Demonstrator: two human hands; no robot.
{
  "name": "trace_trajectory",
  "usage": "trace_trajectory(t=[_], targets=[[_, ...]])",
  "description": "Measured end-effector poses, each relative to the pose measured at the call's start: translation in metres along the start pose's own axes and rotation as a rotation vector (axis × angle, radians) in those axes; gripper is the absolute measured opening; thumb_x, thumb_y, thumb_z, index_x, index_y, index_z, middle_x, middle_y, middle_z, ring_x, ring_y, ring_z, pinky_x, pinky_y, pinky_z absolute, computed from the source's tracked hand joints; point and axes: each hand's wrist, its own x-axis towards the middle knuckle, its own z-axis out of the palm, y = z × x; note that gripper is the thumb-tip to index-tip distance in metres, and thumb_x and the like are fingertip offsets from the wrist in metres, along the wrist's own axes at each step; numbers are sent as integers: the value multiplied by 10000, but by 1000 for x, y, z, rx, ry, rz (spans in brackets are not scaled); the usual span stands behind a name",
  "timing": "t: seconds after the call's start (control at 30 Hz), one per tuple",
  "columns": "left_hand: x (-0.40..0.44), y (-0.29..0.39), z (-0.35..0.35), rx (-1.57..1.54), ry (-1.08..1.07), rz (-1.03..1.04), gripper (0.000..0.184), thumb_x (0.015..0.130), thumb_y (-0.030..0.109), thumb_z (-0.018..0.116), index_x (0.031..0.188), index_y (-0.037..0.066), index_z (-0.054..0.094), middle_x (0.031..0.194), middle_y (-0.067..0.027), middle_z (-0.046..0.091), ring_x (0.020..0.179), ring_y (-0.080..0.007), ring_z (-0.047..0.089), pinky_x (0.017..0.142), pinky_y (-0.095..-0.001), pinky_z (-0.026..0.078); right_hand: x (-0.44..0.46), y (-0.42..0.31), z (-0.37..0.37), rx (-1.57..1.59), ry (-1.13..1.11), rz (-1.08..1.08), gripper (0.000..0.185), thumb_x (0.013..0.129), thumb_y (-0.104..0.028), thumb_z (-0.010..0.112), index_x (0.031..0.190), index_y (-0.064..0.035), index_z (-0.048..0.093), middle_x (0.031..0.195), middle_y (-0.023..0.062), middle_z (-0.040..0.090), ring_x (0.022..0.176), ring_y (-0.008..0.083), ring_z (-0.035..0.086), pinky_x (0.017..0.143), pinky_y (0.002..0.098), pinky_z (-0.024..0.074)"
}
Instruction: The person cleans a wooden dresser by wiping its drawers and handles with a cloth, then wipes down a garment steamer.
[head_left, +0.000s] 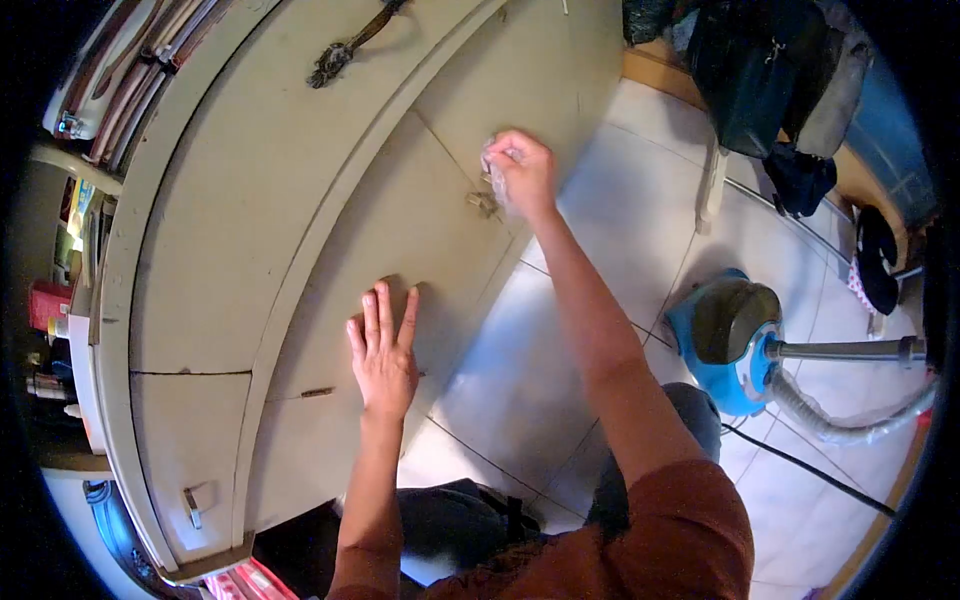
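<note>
My left hand [385,370] lies flat with its fingers spread against the cream cabinet door [370,230]. Higher up and to the right, the fingers of my right hand [527,172] are pinched around a thin, whitish, crumpled piece [500,188]. Whether that piece is cloth or plastic I cannot tell. It is close to the cabinet front, beside a small brass-coloured latch [482,204] at the door's edge. A narrow slot-like mark [317,392] shows on the door, left of my left hand.
A blue vacuum cleaner [728,340] with a hose and metal tube stands on the white tiled floor [640,230] at right. Its black cable [810,468] crosses the tiles. Dark bags [745,75] hang at upper right. Books [130,80] and small items fill shelves at left.
</note>
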Motion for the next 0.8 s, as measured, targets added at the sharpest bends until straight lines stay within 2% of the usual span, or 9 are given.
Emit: trace_trajectory(t=[0.13,0.27,0.3,0.33,0.4,0.43,0.57,0.63,0.8], targets=[[3,1,6,-69,58,1,769,813,39,560,1512,267,332,1591,-183,184,1441,-367,249,1132,-568,237,-28,66,-25,-90,6,303,93,814,52,620,754,-18,607,737,18,643,695,70,580,616,248,471],[4,0,2,-63,37,3,790,798,23,564,1513,266,331,1588,-186,191,1437,-369,260,1128,-571,243,-14,-5,-1,181,103,285,122,811,40,623,721,-35,590,683,2,615,657,69,551,596,255,447],[-3,2,2,-69,12,2,790,798,23,564,1513,266,331,1588,-186,191,1437,-369,260,1128,-571,243,0,-10,8,55,69,-20,149,792,29,636,683,-39,562,647,-6,575,624,72,527,560,277,423],[0,2,1,-97,30,-3,803,788,18,573,1512,269,331,1589,-187,189,1439,-367,257,1128,-573,243,-6,-7,2,49,64,-21,149,792,29,636,683,-39,562,647,-6,575,624,72,527,560,277,423],[6,2,2,-129,77,-15,817,778,13,582,1512,272,332,1590,-187,186,1441,-366,253,1128,-575,242,-18,25,-16,6,79,216,161,782,21,638,662,-44,552,640,7,579,612,83,533,559,281,425],[4,1,7,-89,74,-5,820,774,11,587,1510,270,336,1589,-190,186,1441,-367,252,1126,-578,242,-28,98,-27,-282,26,299,127,795,9,631,698,-53,578,647,6,596,613,85,542,579,266,445],[5,0,7,-64,35,-2,803,780,18,593,1505,260,346,1582,-199,196,1437,-369,254,1118,-585,244,-31,83,-19,-70,60,305,72,795,6,637,760,-55,619,690,24,642,661,84,595,621,261,483],[1,-1,7,-55,36,2,800,784,22,596,1505,262,345,1582,-200,194,1438,-369,252,1119,-585,241,-6,28,-3,195,25,246,60,785,0,665,807,-52,644,766,49,683,717,102,635,658,266,501],[5,1,4,-129,16,-13,806,795,43,610,1514,263,321,1594,-192,155,1450,-366,224,1129,-580,226,18,-34,3,-110,-64,-64,118,796,-11,688,902,-42,646,852,33,695,798,115,648,705,278,516]])
